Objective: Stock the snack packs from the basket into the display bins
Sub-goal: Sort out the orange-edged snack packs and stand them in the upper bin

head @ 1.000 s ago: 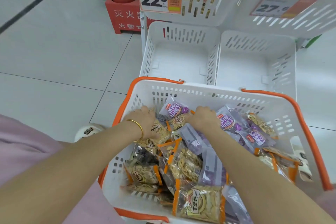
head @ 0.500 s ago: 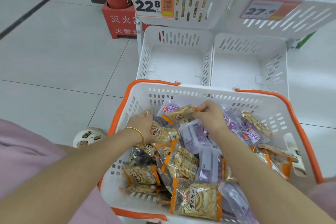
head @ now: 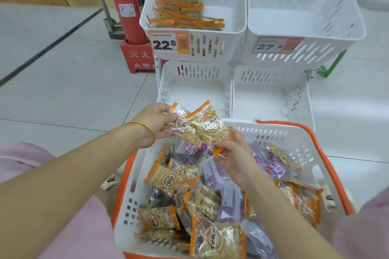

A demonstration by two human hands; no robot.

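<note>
2 snack packs (head: 200, 127) with orange edges are up in the air, over the far rim of the basket (head: 294, 139). The left hand (head: 154, 120) curls round their top side. The right hand (head: 233, 159) pinches a bottom corner. A pile of packs (head: 189, 200) lies in the basket. White display bins (head: 271, 99) stand just behind it. 1 top bin (head: 233, 6) holds orange packs too.

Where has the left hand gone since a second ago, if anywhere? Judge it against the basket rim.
Yes. The left hand has lifted from inside the basket to above its far rim, gripping orange-edged snack packs.
</note>
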